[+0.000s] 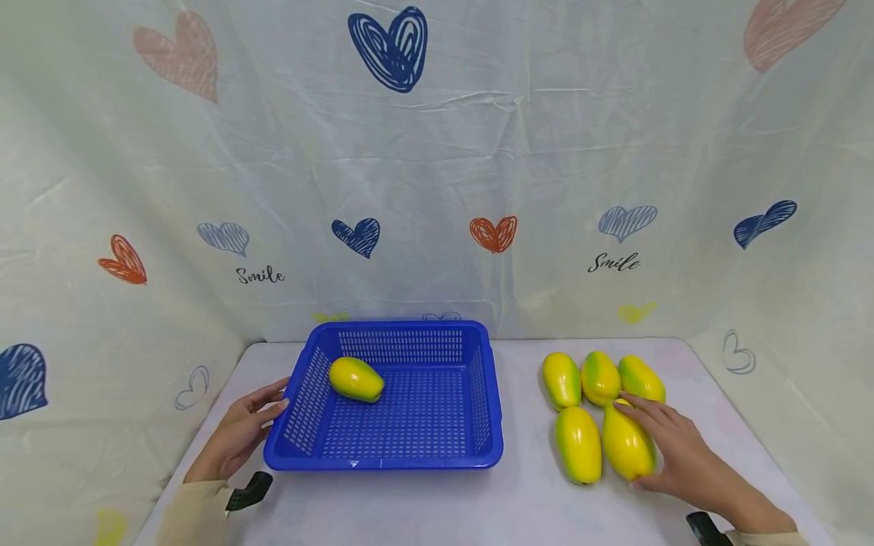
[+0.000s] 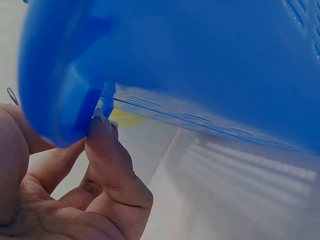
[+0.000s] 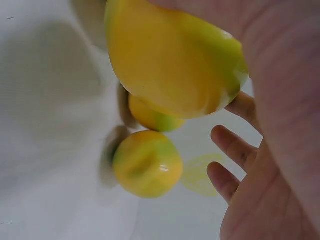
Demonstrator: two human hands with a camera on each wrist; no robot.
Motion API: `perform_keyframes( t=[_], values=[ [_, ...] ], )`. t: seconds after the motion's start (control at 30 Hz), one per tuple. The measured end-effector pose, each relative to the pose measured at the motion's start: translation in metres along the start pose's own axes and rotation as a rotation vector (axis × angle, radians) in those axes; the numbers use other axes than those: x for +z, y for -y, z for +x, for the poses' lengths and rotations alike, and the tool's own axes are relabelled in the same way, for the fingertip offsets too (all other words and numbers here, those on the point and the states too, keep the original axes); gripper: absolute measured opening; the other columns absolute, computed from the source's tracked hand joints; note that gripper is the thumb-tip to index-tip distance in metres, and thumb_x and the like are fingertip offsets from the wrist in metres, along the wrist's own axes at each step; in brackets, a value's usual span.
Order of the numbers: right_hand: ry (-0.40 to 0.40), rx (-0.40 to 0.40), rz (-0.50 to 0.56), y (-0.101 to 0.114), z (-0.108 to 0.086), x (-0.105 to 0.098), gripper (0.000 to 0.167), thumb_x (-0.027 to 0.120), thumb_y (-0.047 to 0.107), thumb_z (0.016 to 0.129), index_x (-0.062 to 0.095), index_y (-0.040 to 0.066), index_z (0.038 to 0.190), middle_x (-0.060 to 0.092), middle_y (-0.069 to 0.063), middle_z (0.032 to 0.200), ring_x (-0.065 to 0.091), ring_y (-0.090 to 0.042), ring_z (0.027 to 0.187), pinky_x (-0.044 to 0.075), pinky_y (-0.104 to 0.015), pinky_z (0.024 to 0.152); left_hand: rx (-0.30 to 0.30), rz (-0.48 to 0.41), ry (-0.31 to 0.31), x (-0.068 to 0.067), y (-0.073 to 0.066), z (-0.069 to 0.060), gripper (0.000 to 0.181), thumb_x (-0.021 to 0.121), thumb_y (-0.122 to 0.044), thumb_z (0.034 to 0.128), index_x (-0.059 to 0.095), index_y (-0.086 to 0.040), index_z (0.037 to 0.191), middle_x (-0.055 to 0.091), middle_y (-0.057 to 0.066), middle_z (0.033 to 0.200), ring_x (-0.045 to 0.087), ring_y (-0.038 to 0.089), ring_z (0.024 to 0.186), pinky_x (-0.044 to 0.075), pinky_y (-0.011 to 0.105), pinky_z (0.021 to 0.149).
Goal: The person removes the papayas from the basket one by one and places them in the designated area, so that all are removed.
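My left hand (image 1: 239, 428) pinches the left rim of a blue plastic basket (image 1: 440, 463) with perforated walls. In the left wrist view, thumb and fingertips meet at the edge of the basket (image 2: 200, 65). One yellow-green mango (image 1: 356, 379) lies inside, towards the basket's left wall. On the right side of the table, my right hand (image 1: 683, 455) grips the near-right mango (image 1: 624, 441) by its ends, thumb at the near end and fingers at the far one. The right wrist view shows this mango (image 3: 170, 55) close up, with other fingers extended past it.
Other mangoes stay grouped around the right hand: one to its left (image 1: 579, 445) and a back row with a left mango (image 1: 562, 381), a middle mango (image 1: 601, 378) and a right mango (image 1: 643, 378). A heart-printed curtain (image 1: 423, 174) hangs behind the white table (image 1: 526, 508).
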State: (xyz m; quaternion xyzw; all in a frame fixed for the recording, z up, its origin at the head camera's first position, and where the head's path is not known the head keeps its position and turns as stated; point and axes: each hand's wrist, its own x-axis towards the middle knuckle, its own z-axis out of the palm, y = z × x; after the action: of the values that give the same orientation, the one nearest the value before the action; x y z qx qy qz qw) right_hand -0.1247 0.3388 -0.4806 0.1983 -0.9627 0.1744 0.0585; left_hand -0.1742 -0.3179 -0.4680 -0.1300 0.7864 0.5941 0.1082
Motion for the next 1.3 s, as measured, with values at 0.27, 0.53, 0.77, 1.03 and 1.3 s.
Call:
perform_keyframes(
  t=[0.27, 0.53, 0.77, 1.03, 1.3],
  values=[
    [-0.014, -0.039, 0.003, -0.006, -0.004, 0.012, 0.109, 0.106, 0.026, 0.051, 0.057, 0.009, 0.147, 0.048, -0.019, 0.157, 0.045, -0.048, 0.134, 0.037, -0.072, 0.100, 0.005, 0.004, -0.001, 0.000, 0.001, 0.001, 0.063, 0.053, -0.019, 0.1125, 0.026, -0.002, 0.167, 0.037, 0.023, 0.153, 0.060, 0.009, 0.106, 0.055, 0.019, 0.086],
    [-0.028, -0.083, 0.000, -0.012, -0.003, 0.019, 0.110, 0.107, 0.022, 0.050, 0.056, 0.010, 0.147, 0.047, -0.018, 0.157, 0.044, -0.047, 0.133, 0.037, -0.067, 0.099, -0.002, 0.002, -0.006, 0.001, 0.002, 0.002, 0.063, 0.053, -0.020, 0.1125, 0.026, -0.003, 0.167, 0.037, 0.023, 0.153, 0.061, 0.010, 0.107, 0.055, 0.019, 0.086],
    [-0.035, -0.105, -0.031, -0.013, -0.001, 0.021, 0.111, 0.107, 0.022, 0.049, 0.056, 0.010, 0.147, 0.047, -0.019, 0.156, 0.044, -0.046, 0.133, 0.036, -0.061, 0.099, 0.001, 0.003, -0.007, 0.001, 0.002, 0.002, 0.063, 0.053, -0.020, 0.1125, 0.026, -0.002, 0.167, 0.036, 0.024, 0.153, 0.061, 0.010, 0.107, 0.055, 0.019, 0.086],
    [-0.032, -0.107, -0.039, -0.015, 0.000, 0.025, 0.112, 0.107, 0.022, 0.048, 0.057, 0.011, 0.147, 0.046, -0.018, 0.157, 0.044, -0.044, 0.134, 0.035, -0.058, 0.101, -0.008, 0.005, -0.007, 0.001, 0.001, 0.002, 0.063, 0.053, -0.020, 0.1126, 0.026, -0.003, 0.167, 0.035, 0.024, 0.155, 0.061, 0.010, 0.108, 0.055, 0.019, 0.087],
    [-0.037, -0.134, -0.052, -0.016, 0.003, 0.024, 0.115, 0.108, 0.023, 0.046, 0.057, 0.010, 0.148, 0.048, -0.017, 0.157, 0.043, -0.042, 0.138, 0.041, -0.064, 0.100, -0.004, 0.012, 0.000, 0.002, -0.001, -0.002, 0.063, 0.053, -0.021, 0.1123, 0.027, -0.003, 0.167, 0.035, 0.025, 0.156, 0.061, 0.012, 0.110, 0.056, 0.021, 0.089]
  ],
)
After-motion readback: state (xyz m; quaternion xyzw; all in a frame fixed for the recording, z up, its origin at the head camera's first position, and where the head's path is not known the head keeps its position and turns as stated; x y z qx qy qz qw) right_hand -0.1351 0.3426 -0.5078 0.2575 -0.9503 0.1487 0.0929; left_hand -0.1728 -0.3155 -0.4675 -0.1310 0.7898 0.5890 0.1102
